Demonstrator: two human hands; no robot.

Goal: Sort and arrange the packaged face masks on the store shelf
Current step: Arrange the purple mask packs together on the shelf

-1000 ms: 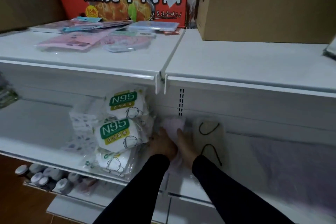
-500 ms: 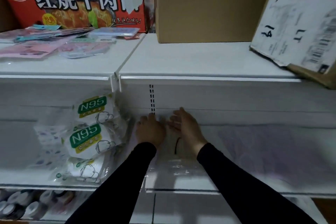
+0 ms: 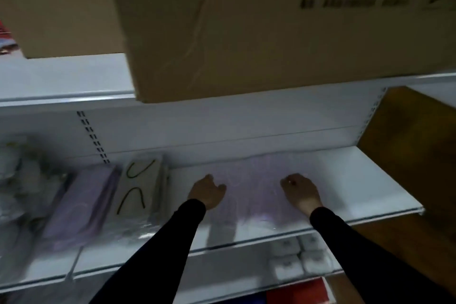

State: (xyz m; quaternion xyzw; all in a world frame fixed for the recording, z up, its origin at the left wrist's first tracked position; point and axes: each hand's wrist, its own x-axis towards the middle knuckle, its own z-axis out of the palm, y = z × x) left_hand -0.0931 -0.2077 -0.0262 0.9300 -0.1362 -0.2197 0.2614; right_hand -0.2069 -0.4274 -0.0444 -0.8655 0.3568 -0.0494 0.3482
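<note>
A wide clear pack of pale purple masks (image 3: 251, 195) lies flat on the white middle shelf (image 3: 365, 187). My left hand (image 3: 207, 191) rests on its left part and my right hand (image 3: 299, 192) on its right part, both with fingers curled down onto the plastic. Whether they grip it or only press on it is unclear. To the left stands a white mask pack with black ear loops (image 3: 138, 187), then a purple mask pack (image 3: 84, 202) leaning beside it. Blurred white packs (image 3: 19, 175) sit at the far left.
A large brown cardboard box (image 3: 271, 27) on the upper shelf overhangs the work area. A brown panel (image 3: 407, 146) closes the shelf's right end. White small boxes (image 3: 298, 259) sit on the lower shelf, with red packaging (image 3: 296, 292) beneath.
The view has swung right. Both hands left the black-looped pack near the upright and moved right onto the wide purple pack, now spread farther apart.
</note>
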